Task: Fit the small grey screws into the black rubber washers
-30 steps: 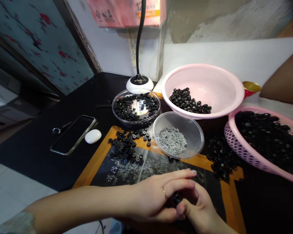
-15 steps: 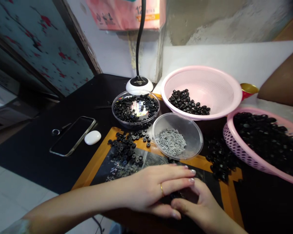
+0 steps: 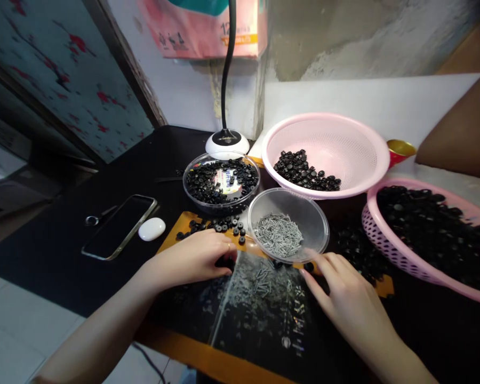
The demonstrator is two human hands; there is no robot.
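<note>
My left hand (image 3: 204, 256) lies over the pile of small round black pieces (image 3: 220, 226) with holes, at the left of the dark sheet. Its fingers curl down toward the thumb; dark pieces show at the gap, but what it grips is hidden. On the right, my right hand (image 3: 346, 282) has thumb and fingers apart, fingertips slightly blurred by the clear bowl's front edge. A black piece (image 3: 309, 266) lies just beside those fingertips. Short metal pins (image 3: 263, 280) are scattered on the sheet between both hands. More pins (image 3: 279, 234) fill part of the clear bowl (image 3: 318, 224).
Behind stand a clear round tub (image 3: 190, 197) of black parts, a lamp base (image 3: 227, 143) and a pink basket (image 3: 356, 144). Another pink basket (image 3: 388, 245), heaped with black parts, is at right. A phone (image 3: 120, 226) and white oval object (image 3: 152, 229) lie left.
My hands, together at the front before, have moved apart: the left to the black pieces, the right beside the clear bowl. The sheet and scattered pins between them now show.
</note>
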